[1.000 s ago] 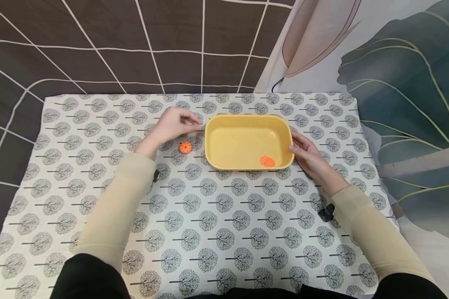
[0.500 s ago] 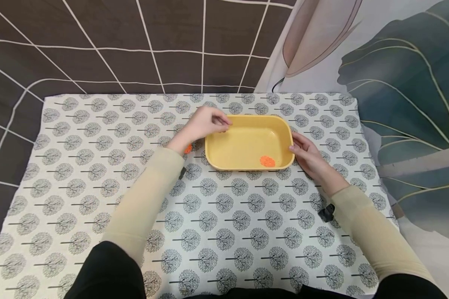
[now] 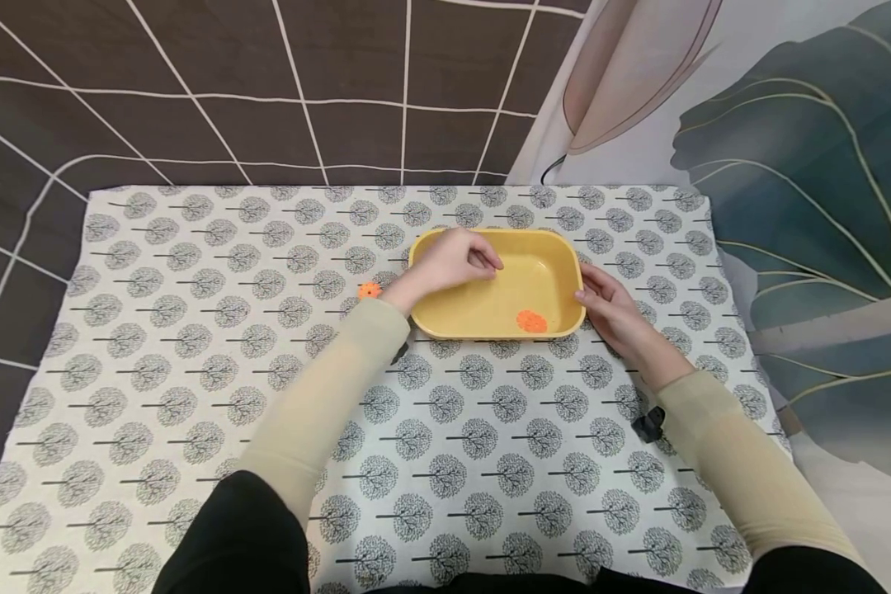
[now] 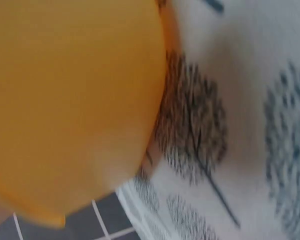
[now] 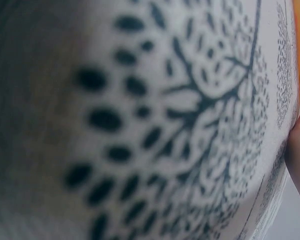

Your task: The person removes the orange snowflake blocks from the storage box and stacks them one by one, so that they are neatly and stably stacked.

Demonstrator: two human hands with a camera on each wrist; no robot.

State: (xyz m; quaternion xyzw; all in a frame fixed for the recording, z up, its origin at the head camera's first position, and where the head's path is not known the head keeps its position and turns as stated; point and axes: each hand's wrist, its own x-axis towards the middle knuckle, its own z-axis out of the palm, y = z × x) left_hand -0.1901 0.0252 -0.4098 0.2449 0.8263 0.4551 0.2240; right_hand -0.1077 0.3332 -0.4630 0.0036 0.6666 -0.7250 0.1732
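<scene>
A yellow rectangular basin [image 3: 520, 280] stands on the cloth. My left hand [image 3: 456, 260] is over its left half, fingers curled in and thumb near the fingertips; I cannot tell whether something small sits between them. My right hand [image 3: 616, 318] holds the basin's right end, thumb at the rim and fingers along the outer wall. Flat orange scalloped pieces [image 3: 531, 322] lie on the basin's floor near the front right, seeming to overlap. Another orange flower-shaped piece [image 3: 369, 289] lies on the cloth, left of the basin. Basin wall [image 4: 75, 100] fills much of the left wrist view.
A white cloth [image 3: 475, 462] printed with grey trees covers the table. Behind it hangs dark fabric [image 3: 341, 82] with white grid lines. A patterned curtain [image 3: 802, 214] hangs at the right. Black wrist devices [image 3: 648, 424] sit at the sleeves.
My left hand has moved right, from beside the orange piece on the cloth to over the inside of the basin. My right hand and the basin have stayed put.
</scene>
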